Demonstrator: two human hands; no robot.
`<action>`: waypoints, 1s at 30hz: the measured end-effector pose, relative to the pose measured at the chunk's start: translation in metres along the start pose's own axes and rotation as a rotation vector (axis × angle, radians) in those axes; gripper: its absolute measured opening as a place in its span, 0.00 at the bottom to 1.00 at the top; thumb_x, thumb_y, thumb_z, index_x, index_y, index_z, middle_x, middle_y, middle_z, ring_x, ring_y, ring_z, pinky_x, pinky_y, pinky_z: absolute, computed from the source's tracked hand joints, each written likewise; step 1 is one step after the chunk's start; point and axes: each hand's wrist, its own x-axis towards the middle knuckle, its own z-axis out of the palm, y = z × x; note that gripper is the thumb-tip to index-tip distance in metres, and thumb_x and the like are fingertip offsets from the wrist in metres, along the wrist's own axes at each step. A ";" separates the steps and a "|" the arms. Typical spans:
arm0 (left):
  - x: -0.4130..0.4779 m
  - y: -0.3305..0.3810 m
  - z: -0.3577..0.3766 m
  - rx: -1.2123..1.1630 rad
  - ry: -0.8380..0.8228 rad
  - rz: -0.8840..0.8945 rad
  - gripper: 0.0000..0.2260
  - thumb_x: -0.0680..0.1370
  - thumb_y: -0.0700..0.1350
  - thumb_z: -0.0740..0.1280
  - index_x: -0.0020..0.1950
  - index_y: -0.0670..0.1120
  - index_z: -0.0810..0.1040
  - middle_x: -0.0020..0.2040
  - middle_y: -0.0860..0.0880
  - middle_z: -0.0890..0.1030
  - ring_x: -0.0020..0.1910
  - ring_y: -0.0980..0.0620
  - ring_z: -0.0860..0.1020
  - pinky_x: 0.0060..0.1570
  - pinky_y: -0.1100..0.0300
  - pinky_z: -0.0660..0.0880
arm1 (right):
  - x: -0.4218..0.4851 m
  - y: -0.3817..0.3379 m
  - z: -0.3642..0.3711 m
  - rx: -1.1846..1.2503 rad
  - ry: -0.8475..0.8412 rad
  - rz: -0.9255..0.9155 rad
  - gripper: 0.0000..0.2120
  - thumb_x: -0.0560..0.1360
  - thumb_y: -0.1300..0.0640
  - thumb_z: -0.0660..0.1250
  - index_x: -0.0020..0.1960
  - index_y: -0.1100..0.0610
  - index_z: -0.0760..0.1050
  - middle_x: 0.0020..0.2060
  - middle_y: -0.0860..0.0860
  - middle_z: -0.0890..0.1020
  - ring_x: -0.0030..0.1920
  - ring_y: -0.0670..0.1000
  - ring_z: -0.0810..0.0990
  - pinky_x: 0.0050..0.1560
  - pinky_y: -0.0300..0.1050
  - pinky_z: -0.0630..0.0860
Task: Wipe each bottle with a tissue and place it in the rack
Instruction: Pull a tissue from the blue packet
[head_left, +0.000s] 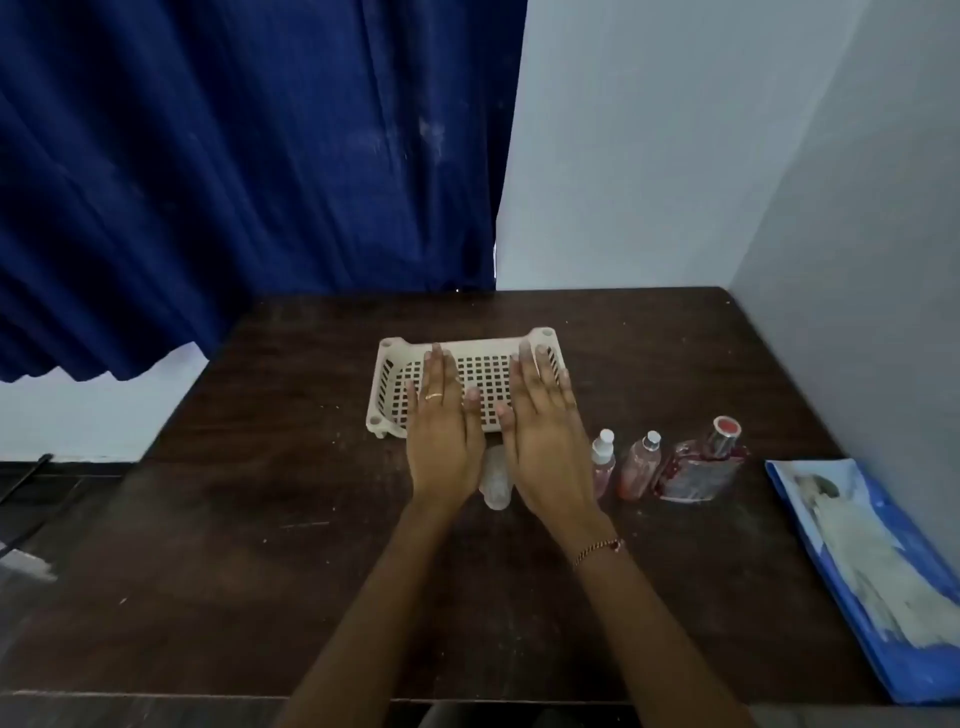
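Head view: a blue curtain (234, 182) hangs behind a dark wooden table (260, 519). One ringed left hand (444, 441) and one braceleted right hand (548, 441) spread flat over one cream perforated plastic rack (467, 347); each grip is fully open and holds nothing. One clear bottle (496, 478) lies between them. To the right stand a white-capped bottle (602, 462), a silver-capped bottle (639, 467) and a square red-capped bottle (701, 467), their labels unreadable. Furthest right lies one blue tissue pack (857, 561).

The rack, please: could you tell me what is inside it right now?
Only the bare perforated floor of the rack shows; nothing lies on the visible part. The left hand and right hand spread flat over it, hiding the floor beneath them.
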 end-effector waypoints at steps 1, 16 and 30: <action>-0.003 -0.003 0.002 -0.059 0.030 -0.006 0.31 0.78 0.58 0.41 0.76 0.42 0.54 0.77 0.47 0.56 0.75 0.58 0.49 0.73 0.64 0.38 | -0.003 0.000 0.003 0.017 0.044 -0.006 0.28 0.81 0.48 0.39 0.74 0.62 0.55 0.74 0.55 0.55 0.75 0.50 0.49 0.74 0.47 0.45; -0.068 0.002 0.002 -0.523 0.016 0.061 0.23 0.82 0.53 0.50 0.77 0.48 0.58 0.77 0.48 0.57 0.76 0.53 0.54 0.75 0.54 0.53 | -0.094 -0.015 -0.025 0.064 0.203 -0.120 0.26 0.80 0.47 0.41 0.75 0.58 0.50 0.75 0.52 0.52 0.75 0.46 0.44 0.74 0.40 0.37; -0.071 0.000 0.011 -0.303 0.007 0.202 0.16 0.82 0.44 0.56 0.69 0.46 0.71 0.73 0.47 0.66 0.74 0.50 0.61 0.73 0.53 0.59 | -0.138 0.081 -0.082 -0.047 0.264 0.084 0.22 0.82 0.49 0.49 0.72 0.58 0.60 0.73 0.53 0.62 0.74 0.47 0.54 0.73 0.43 0.49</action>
